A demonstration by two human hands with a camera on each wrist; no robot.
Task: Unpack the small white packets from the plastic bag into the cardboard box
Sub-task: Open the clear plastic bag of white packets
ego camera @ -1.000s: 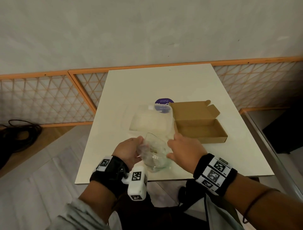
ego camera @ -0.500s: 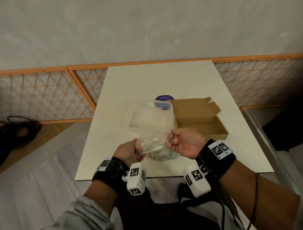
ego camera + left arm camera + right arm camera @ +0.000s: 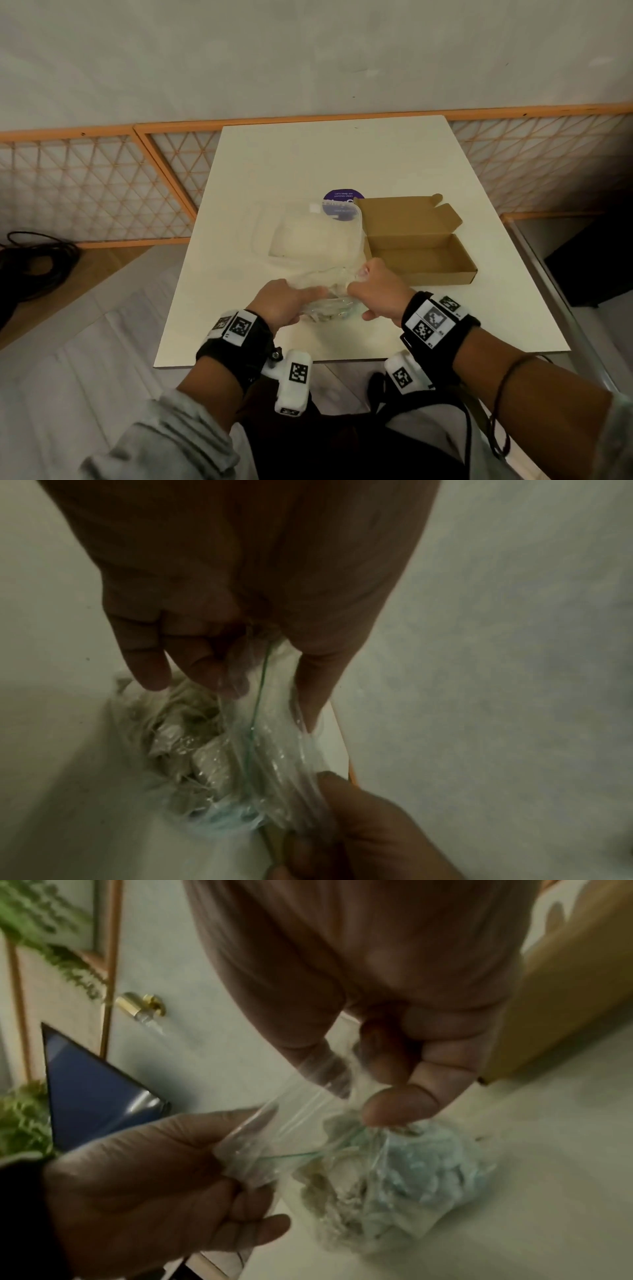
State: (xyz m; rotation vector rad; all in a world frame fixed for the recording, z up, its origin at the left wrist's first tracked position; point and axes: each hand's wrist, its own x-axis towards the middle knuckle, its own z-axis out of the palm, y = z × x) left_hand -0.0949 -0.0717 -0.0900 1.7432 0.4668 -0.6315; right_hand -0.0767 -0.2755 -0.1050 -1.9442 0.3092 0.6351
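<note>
the plastic bag (image 3: 329, 301) is being held at the near edge of the desk (image 3: 308, 164), its bulging bottom resting on the desk top. its top strip is being pinched on one side by the left hand (image 3: 279, 305), thumb against curled fingers, and on the other side by the right hand (image 3: 380, 296), thumb against forefinger, with the remaining fingers curled. the mouth is apparently being pulled apart.

the step is best being done by keeping both pinches close to the green seal line (image 3: 258, 696), pulling evenly outward, and leaving the weight of the bag on the desk so that nothing is being spilled when the seal gives.

inside the bag, the small white packets (image 3: 192, 753) are being seen only as a crumpled heap; several are there, but an exact count cannot be made.

farther back, toward the middle of the desk, one clear plastic container (image 3: 310, 236) is lying, and just to its right one cardboard box (image 3: 421, 253) is standing open, lid flap raised, with no packets in it. behind the container one round purple sticker (image 3: 342, 202) is partly being covered. one bag and two hands are being counted.
</note>
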